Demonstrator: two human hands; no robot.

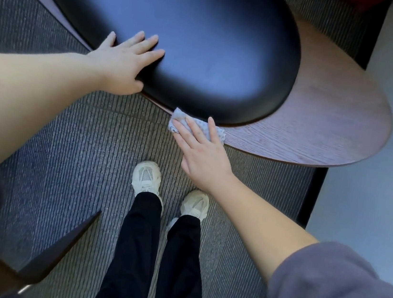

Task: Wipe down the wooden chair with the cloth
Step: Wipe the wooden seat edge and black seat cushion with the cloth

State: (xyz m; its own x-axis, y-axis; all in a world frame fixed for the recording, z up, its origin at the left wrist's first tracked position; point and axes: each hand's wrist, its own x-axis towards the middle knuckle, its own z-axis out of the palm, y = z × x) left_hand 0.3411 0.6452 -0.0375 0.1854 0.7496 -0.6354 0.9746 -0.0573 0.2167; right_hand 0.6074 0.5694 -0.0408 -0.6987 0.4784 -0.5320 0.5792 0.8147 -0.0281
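Right hand: its fingers lay straight and slightly spread, pressing a small pale dotted cloth flat against the front rim of the wooden chair. None of the fingers curled round it. I could see the cloth poking out past the fingertips and on both sides of them. It sat on the wood grain right where the black seat cushion met the brown edge. Left hand: its fingers lay straight and close together on top of the cushion's near-left corner, with the thumb set apart along the cushion's side. The palm hung over the edge and the hand held nothing. The two hands were well apart, with the cushion's front curve between them. The wooden seat ran out to the right of the cushion as a rounded bare lobe. Both forearms were bare, and a grey sleeve was pushed up the right one. Below the hands I saw ribbed grey carpet, black trousers and pale mesh trainers standing just short of the chair. A dark wooden edge cut into the lower left, but I could not tell what it belonged to. A smooth pale floor lay beyond the carpet on the right.
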